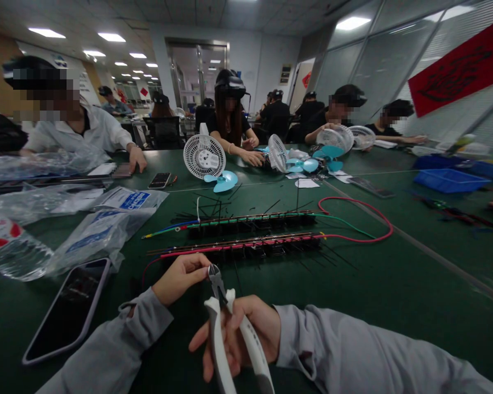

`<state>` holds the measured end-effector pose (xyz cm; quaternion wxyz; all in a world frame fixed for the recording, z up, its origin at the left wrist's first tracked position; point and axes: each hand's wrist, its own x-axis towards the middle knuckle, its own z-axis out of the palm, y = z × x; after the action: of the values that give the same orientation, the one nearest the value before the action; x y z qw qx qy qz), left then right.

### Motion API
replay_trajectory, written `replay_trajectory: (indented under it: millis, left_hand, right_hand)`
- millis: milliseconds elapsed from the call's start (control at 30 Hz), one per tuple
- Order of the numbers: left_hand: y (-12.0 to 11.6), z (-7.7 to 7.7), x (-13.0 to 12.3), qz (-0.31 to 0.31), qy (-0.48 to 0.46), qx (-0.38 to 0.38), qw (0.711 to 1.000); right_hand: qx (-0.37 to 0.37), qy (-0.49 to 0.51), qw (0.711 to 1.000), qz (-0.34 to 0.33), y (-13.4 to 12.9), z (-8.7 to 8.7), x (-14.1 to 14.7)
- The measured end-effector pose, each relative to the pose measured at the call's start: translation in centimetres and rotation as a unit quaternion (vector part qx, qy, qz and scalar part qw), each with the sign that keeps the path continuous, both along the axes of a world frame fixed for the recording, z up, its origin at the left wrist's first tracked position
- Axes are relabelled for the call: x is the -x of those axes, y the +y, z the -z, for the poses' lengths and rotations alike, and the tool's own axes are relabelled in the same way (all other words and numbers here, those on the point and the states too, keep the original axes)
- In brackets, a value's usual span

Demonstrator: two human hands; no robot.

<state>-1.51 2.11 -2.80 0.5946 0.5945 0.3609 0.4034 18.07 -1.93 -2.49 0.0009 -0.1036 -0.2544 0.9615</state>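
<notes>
My right hand (244, 328) is wrapped round the white handles of a pair of cutting pliers (217, 282), whose jaws point up and left. My left hand (183, 277) is pinched beside the jaws, in front of the near wiring strip; what its fingertips hold is too small to make out. Two long black strips lie side by side: the near strip (267, 245) carries a thick red wire, and the far strip (254, 221) carries green wire. Black cable tie tails stick out from both. A red wire (390, 227) loops at their right end.
A phone (68, 312) lies at the left, near a water bottle (12, 246) and plastic bags (107, 227). Across the green table (394, 284) are fan parts (205, 157), blue trays (452, 180) and several people, one with hands (252, 156) among the fan parts.
</notes>
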Motion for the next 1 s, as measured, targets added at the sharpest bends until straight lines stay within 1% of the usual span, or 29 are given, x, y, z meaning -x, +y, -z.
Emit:
replay_trajectory:
  millis: [267, 433, 600, 800, 933, 1000]
  left_hand:
    - [0.0, 0.04, 0.02, -0.014, 0.005, -0.001, 1.0]
    - [0.02, 0.13, 0.07, -0.026, 0.005, -0.005, 1.0]
    - [0.12, 0.25, 0.19, -0.023, 0.001, -0.007, 1.0]
    - [0.12, 0.24, 0.23, -0.025, -0.003, -0.001, 1.0]
    - [0.15, 0.33, 0.23, -0.021, 0.002, 0.0, 1.0]
    - [0.18, 0.4, 0.25, -0.021, -0.003, 0.005, 1.0]
  right_hand:
    - [0.022, -0.002, 1.0, -0.008, 0.07, -0.09, -0.07]
    - [0.01, -0.003, 1.0, -0.001, 0.08, 0.05, 0.0]
    - [-0.002, -0.012, 1.0, 0.004, 0.07, 0.38, 0.03]
    - [-0.003, 0.004, 0.999, 0.042, -0.19, 0.53, -0.02]
    - [-0.007, 0.027, 0.997, 0.072, -0.45, 0.23, 0.25]
    - [-0.011, 0.046, 0.996, 0.075, -0.57, 0.05, 0.41]
